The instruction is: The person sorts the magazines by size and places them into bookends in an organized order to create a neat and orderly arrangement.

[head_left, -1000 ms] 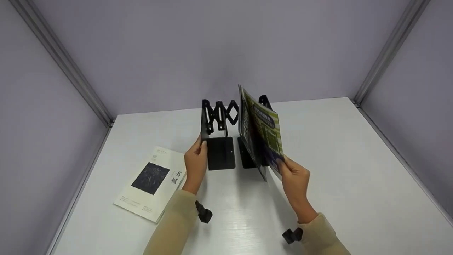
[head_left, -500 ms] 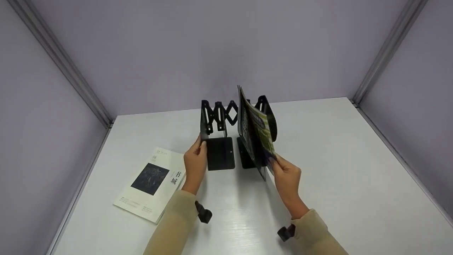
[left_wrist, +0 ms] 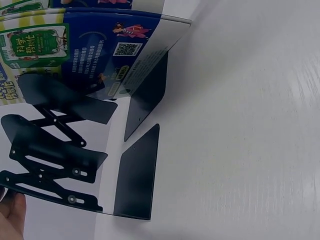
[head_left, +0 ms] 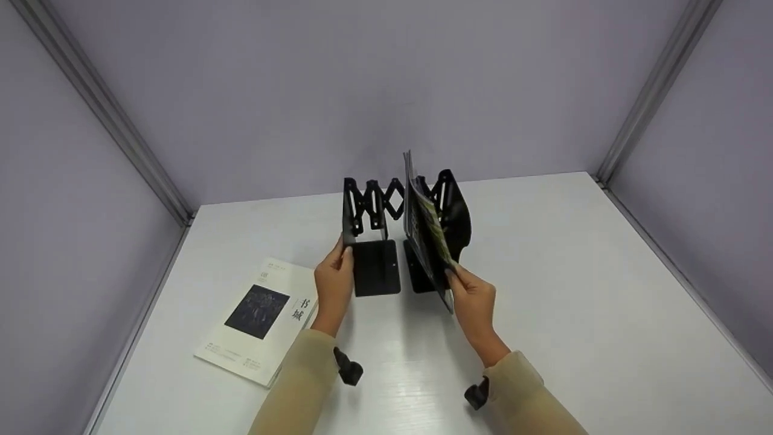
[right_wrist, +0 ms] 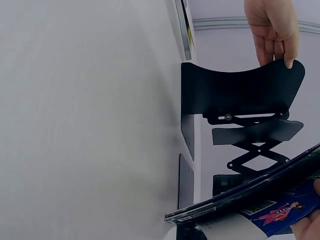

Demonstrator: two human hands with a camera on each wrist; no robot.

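A black expandable bookend [head_left: 377,266] with scissor-like links stands near the back of the table. My left hand [head_left: 334,284] pinches the front edge of its left end plate; in the right wrist view that left hand [right_wrist: 274,30] shows the thumb and curled fingers at the plate's rim. Several thin magazines [head_left: 423,241] stand upright, leaning slightly, in the right part of the bookend. By its front edge my right hand [head_left: 474,296] grips the rightmost magazine [left_wrist: 85,50], which has a blue, green and yellow cover. Its fingertips are partly hidden behind the cover.
To the left on the white table [head_left: 604,290] lies a cream book [head_left: 259,320] with a dark square picture, close to my left forearm. Pale walls [head_left: 386,90] enclose the table at the back and both sides.
My right hand has moved left, bringing the colourful magazine closer to the other magazines, so the bookend's right end plate now shows more. The left hand keeps its hold.
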